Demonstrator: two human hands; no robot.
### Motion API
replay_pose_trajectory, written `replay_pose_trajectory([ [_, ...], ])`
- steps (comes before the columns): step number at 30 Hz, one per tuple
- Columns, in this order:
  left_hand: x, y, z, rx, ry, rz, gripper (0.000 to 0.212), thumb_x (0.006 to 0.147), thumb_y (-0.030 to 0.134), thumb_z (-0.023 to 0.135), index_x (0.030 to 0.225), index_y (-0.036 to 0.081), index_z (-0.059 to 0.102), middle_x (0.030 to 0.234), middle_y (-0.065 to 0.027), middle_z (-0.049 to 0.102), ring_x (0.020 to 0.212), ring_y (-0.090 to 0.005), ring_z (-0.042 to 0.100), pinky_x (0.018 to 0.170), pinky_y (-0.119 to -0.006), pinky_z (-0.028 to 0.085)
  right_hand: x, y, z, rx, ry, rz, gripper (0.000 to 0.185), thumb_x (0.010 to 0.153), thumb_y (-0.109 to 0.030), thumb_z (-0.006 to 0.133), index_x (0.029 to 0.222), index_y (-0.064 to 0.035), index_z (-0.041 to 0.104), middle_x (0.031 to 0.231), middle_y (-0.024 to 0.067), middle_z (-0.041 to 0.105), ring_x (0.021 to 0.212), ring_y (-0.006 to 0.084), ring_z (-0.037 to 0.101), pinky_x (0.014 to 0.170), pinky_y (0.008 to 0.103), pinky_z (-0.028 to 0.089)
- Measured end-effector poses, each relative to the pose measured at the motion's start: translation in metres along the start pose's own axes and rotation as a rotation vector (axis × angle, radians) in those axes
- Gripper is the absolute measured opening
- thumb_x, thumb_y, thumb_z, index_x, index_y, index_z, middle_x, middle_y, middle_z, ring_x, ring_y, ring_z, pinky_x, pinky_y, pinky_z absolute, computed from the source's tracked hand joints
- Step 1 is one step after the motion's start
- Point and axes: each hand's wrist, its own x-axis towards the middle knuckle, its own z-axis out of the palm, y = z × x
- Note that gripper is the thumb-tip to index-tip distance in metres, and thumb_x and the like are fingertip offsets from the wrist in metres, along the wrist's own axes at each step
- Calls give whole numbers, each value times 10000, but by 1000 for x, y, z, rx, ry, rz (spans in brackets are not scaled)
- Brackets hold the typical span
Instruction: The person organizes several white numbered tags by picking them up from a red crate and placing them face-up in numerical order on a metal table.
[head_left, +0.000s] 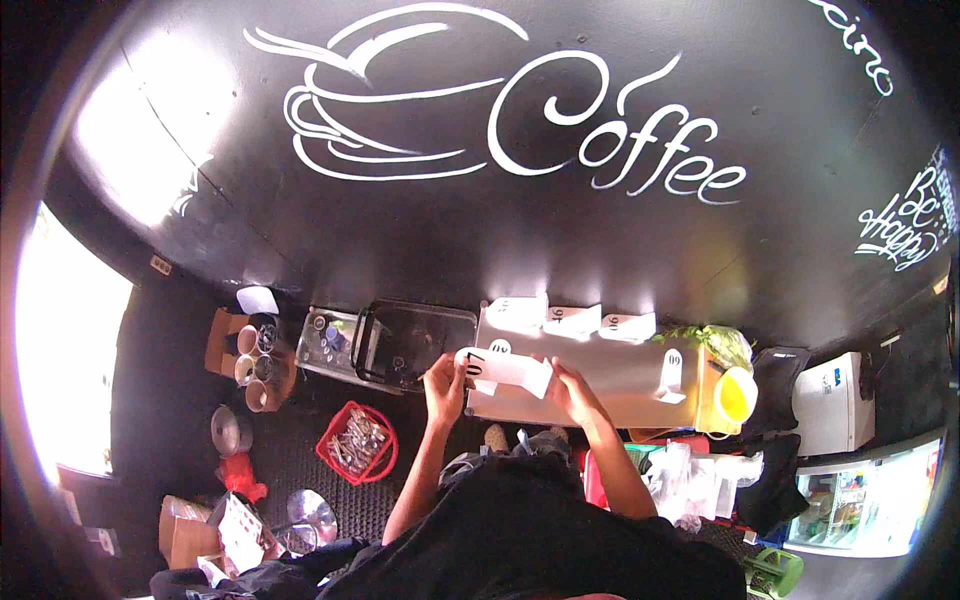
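Over a metal-topped table (600, 390), a folded white number stand (510, 369) hangs between my two hands. My left hand (446, 388) pinches its left end, beside a printed black number. At the opposite end, the fingers of my right hand (574, 394) grip the flared edge. Partly hidden behind it is another number stand (500, 346). Along the table's back edge lie three more white stands, a left one (517, 311), a middle one (574, 320) and a right one (628, 326). One further stand (672, 375) sits apart, near the table's right end.
Left of the table are a black tray (427, 337) and a clear container (337, 345). A red basket of cutlery (356, 442) rests on the floor. At the right stand a yellow bowl (735, 396), bagged greens (724, 345) and a lit display fridge (862, 495).
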Motion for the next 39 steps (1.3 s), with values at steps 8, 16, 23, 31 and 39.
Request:
replay_pose_trajectory([
  [8,-2,-35,51,-357,-12,-256,150,932,157,595,932,13,636,799,-35,662,637,-84,587,555,-227,460,-11,-29,-15,160,-79,-78,261,866,-66,626,1115,11,608,872,34,630,781,140,613,756,246,521],
  [16,2,-60,122,-220,15,-388,268,914,260,628,946,-5,638,800,-47,658,618,-105,611,574,-245,505,-12,-61,-91,-17,330,-56,314,938,-160,501,1208,-13,567,1049,62,629,946,163,607,839,309,513],
  [23,45,-61,200,-177,-143,-355,348,930,232,563,1132,-52,564,909,-107,680,690,-168,666,686,-279,508,-24,-142,-121,-241,414,-102,435,931,-372,568,1270,-100,562,1148,41,605,913,145,598,784,318,530],
  [31,58,-114,287,-30,-226,-301,311,901,68,552,1200,-16,524,897,-138,674,717,-191,684,632,-284,537,-28,-179,-203,-467,498,-142,387,873,-220,677,1206,-52,574,1000,54,594,811,129,604,766,283,549],
  [39,6,-193,310,277,-243,-571,345,840,40,608,1175,19,531,930,-128,648,715,-183,674,599,-284,540,-76,-114,-280,-429,670,-55,374,814,-206,738,1081,-12,562,956,87,650,758,153,644,650,256,524],
])
